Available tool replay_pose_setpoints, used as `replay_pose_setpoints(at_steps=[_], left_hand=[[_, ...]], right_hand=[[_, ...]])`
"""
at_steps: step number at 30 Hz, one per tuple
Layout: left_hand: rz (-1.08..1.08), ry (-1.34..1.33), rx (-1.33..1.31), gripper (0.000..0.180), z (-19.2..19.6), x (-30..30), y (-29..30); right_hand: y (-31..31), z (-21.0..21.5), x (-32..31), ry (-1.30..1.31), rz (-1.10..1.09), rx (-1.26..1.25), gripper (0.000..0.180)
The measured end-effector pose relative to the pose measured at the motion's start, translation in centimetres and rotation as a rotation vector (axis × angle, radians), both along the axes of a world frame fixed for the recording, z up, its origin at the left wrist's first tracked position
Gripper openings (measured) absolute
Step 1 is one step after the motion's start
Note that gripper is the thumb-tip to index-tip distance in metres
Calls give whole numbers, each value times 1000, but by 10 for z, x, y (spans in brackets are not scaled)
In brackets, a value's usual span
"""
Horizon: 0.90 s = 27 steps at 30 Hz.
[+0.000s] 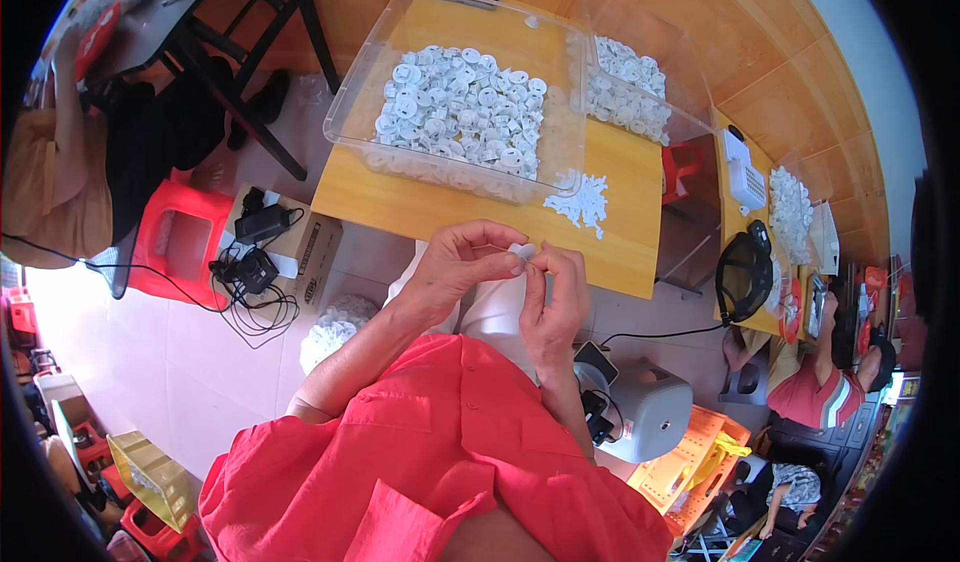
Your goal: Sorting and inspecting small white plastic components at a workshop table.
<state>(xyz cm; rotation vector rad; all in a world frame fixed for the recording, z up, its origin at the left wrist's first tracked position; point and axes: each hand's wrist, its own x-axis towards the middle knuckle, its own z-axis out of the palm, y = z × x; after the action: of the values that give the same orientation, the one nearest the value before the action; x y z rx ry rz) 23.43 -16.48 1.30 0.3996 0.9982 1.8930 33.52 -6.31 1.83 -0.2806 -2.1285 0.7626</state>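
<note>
My left hand (465, 264) pinches a small white plastic part (522, 251) between thumb and index finger, just off the near edge of the wooden table (400, 194). Close against it, my right hand (555, 297) has its thumb and index finger pressed together at the same part; whether they grip a second tiny piece is hidden. Beyond the hands, a clear plastic bin (350, 122) holds a heap of round white plastic parts (462, 102). A loose pile of small white pieces (582, 205) lies on the tabletop beside the bin's near right corner.
A second clear bin (690, 77) of white parts stands at the back right. A red stool (185, 227) and a carton (318, 242) with black adapters and cables stand left. A grey machine (650, 412) and an orange crate (700, 452) sit right. Other people sit at both sides.
</note>
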Motion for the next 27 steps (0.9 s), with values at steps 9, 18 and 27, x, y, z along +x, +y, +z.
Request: replay_pose_setpoints(at_steps=[9,18,27], left_hand=[[0,-37,-14,23,-1,1,-1],[2,-9,3,22,2,4,-1],[14,-18,4,22,2,7,-2]], right_hand=[[-1,1,-1,-3,60,-38,6],[-3,7,2,5,70,-118,9],[-3,4,2,21,59,-44,9]])
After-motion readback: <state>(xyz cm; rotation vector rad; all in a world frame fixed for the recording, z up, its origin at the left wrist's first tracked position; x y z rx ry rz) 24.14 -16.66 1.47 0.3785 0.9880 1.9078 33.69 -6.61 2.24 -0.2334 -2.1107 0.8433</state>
